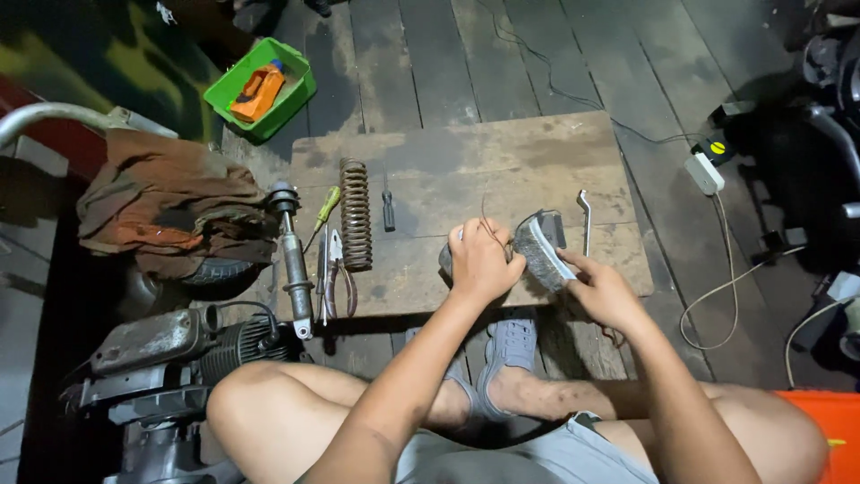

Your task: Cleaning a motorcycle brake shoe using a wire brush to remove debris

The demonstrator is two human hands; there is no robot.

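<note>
My left hand (pixel 482 262) is closed around a small grey metal part (pixel 445 258), which it mostly hides; a thin wire sticks up from the hand. My right hand (pixel 602 289) grips the handle of a wire brush (pixel 541 247), whose bristles face the left hand and nearly touch it. Both hands hover over the front edge of a worn wooden board (pixel 502 152) lying on the plank floor. I sit with my legs folded, in grey shoes, just behind the board.
On the board lie a rusty coil spring (pixel 356 213), a shock absorber rod (pixel 293 260), pliers (pixel 339 273), two screwdrivers (pixel 388 211) and a bent metal lever (pixel 585 220). A green tray (pixel 260 88), rags on a tyre (pixel 175 204), an engine (pixel 170 354) and cables surround it.
</note>
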